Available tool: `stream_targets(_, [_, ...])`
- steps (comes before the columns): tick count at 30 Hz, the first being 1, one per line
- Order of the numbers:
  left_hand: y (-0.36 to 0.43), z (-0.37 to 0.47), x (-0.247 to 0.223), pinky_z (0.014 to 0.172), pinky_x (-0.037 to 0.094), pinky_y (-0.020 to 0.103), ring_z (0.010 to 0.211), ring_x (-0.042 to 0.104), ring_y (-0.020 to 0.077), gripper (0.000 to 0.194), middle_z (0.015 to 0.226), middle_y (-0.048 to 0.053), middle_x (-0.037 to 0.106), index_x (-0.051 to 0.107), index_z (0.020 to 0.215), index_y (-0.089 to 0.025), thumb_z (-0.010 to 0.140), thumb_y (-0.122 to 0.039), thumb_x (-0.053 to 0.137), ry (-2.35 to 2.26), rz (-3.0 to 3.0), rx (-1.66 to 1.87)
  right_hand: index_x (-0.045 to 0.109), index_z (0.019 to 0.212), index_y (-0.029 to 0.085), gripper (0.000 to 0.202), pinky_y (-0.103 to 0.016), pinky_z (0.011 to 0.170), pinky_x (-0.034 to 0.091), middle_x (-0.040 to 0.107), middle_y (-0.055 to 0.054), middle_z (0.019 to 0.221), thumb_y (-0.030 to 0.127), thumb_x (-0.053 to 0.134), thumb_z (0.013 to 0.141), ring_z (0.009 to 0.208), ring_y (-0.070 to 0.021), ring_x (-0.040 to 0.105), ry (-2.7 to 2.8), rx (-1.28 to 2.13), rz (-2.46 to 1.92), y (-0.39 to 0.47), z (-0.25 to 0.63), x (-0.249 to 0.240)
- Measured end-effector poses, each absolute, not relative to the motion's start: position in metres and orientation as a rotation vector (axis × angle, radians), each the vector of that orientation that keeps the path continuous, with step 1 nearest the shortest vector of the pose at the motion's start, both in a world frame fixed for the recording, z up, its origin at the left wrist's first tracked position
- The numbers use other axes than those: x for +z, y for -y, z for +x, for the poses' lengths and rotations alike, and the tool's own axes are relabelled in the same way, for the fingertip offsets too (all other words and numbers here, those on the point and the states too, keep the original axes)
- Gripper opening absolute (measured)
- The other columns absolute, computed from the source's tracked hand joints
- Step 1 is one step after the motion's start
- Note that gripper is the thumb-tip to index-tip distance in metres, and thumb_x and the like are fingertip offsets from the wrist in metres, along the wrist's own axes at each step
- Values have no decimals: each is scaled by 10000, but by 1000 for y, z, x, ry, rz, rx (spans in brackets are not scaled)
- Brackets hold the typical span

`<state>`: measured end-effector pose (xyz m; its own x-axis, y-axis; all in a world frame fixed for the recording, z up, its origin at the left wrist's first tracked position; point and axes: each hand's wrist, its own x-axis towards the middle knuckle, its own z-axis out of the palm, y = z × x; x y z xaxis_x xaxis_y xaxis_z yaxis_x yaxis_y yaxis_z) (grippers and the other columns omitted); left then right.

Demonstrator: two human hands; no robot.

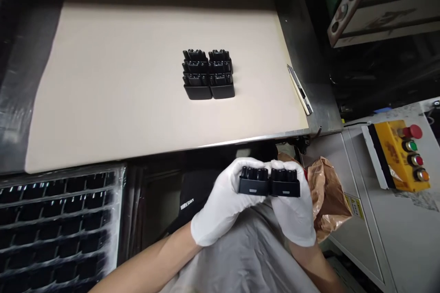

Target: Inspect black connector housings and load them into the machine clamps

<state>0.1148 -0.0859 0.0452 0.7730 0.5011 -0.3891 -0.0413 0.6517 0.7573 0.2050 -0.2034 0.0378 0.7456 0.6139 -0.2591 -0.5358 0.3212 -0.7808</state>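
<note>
Dark metal frames a pale beige counter (103, 91) that fills the far half of the view, with machine housing beyond its right edge. At the near left, below the counter's edge, sits a black moulded tray (58, 229) of empty compartments under shiny film. On the counter, a little right of centre and well away from the hands, stands a block of black plastic parts (208, 74), six of them packed in two columns of three, touching one another. Near the middle, below the counter edge, the left hand (223, 201) in a white glove has its fingers closed around the left black part (253, 181), thumb side up. Just beside it the gloved right hand (292, 213) has its fingers closed around the right black part (284, 182); the two parts are held side by side, touching end to end, open tops facing away. Behind the right hand lies a crumpled brown paper bag (326, 197). Along the counter's right edge rests a slim utility knife (300, 90), and at the far right a yellow control box (400, 155) with red, green and amber buttons sits on a grey cabinet
</note>
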Motion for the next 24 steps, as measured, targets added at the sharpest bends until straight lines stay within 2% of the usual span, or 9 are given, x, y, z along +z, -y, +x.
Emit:
stream_targets(7, [64, 136, 58, 881, 546, 285, 993, 682, 205, 492, 1066, 24, 739, 771, 1039, -250, 607, -213, 1004, -656, 850, 387, 747, 1130, 298, 377, -382, 1010, 598, 774, -30, 1141, 300, 891, 782, 1087, -201, 719, 130, 788, -954, 172, 233, 48])
stream_targets(9, [64, 142, 62, 860, 551, 286, 975, 680, 199, 481, 1089, 29, 740, 771, 1036, -247, 615, -218, 1001, -686, 817, 384, 746, 1126, 292, 362, -409, 1011, 599, 771, -35, 1135, 291, 881, 790, 1082, -215, 722, 143, 789, -991, 170, 239, 51])
stream_targets(14, [72, 159, 65, 853, 563, 314, 980, 679, 220, 473, 1117, 61, 739, 766, 1069, -227, 669, -363, 977, -634, 738, 366, 722, 1168, 294, 389, -486, 1049, 577, 750, -52, 1201, 306, 867, 807, 1131, -264, 707, 172, 731, -1173, 183, 252, 62])
stream_targets(20, [86, 179, 73, 858, 565, 298, 987, 691, 210, 419, 1094, 44, 746, 762, 1077, -245, 704, -276, 952, -457, 736, 256, 740, 1147, 278, 348, -441, 1050, 575, 754, -55, 1180, 310, 857, 821, 1125, -245, 706, 188, 510, -1273, 208, 254, 80])
stream_targets(24, [85, 179, 78, 936, 550, 332, 1033, 689, 232, 466, 1111, 40, 753, 767, 1070, -247, 654, -190, 967, -395, 798, 163, 727, 1171, 307, 397, -446, 1067, 567, 753, -43, 1199, 320, 879, 805, 1131, -236, 710, 162, 407, -1222, 217, 241, 79])
